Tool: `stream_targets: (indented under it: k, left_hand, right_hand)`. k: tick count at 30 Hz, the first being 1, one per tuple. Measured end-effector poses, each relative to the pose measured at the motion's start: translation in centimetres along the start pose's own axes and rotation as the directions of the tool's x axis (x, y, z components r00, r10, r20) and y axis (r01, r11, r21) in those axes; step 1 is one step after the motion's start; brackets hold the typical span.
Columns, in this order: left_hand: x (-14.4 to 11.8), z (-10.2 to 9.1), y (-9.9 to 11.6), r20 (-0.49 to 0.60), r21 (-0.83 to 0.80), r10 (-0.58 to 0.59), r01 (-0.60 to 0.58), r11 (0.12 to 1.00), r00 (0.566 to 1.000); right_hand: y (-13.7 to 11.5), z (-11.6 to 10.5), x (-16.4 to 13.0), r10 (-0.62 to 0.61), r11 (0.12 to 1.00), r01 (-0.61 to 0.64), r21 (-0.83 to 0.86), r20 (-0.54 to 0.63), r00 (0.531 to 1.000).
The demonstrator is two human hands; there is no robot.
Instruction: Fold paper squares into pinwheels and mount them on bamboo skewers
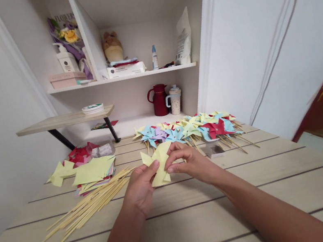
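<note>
A yellow paper pinwheel, partly folded, is held up above the middle of the table between both hands. My left hand grips its left side, thumb on the front. My right hand pinches its right edge between thumb and fingers. To the left lies a loose bundle of thin wooden sticks, beside a stack of yellow and coloured paper sheets. Beyond my hands, several finished pinwheels on sticks lie in a pile, blue, yellow, red and purple. What my fingertips cover on the paper is hidden.
A small clear box with dark bits sits right of my hands. Another clear container and red paper pieces lie back left, under a small raised wooden shelf. A red jug and a cup stand at the back.
</note>
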State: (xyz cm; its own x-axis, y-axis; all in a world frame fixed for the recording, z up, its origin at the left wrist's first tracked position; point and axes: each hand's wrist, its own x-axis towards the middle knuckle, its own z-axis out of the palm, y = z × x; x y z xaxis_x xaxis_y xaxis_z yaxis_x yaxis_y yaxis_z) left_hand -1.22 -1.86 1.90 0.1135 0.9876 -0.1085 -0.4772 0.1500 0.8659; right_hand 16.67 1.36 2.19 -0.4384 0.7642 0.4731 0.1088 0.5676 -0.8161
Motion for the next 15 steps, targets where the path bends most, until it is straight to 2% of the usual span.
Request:
stream_targets:
  k: [7, 15]
  left_hand:
    - [0.1, -0.4, 0.0, -0.026, -0.037, -0.015, 0.014, 0.999, 1.000]
    - [0.6, -1.0, 0.1, -0.027, -0.086, -0.058, 0.055, 0.995, 0.998]
  right_hand:
    - [0.1, -0.1, -0.1, 0.006, 1.000, -0.006, 0.005, 0.002, 1.000]
    - [0.0, -0.5, -0.2, -0.027, 0.999, 0.030, -0.032, 0.070, 0.997]
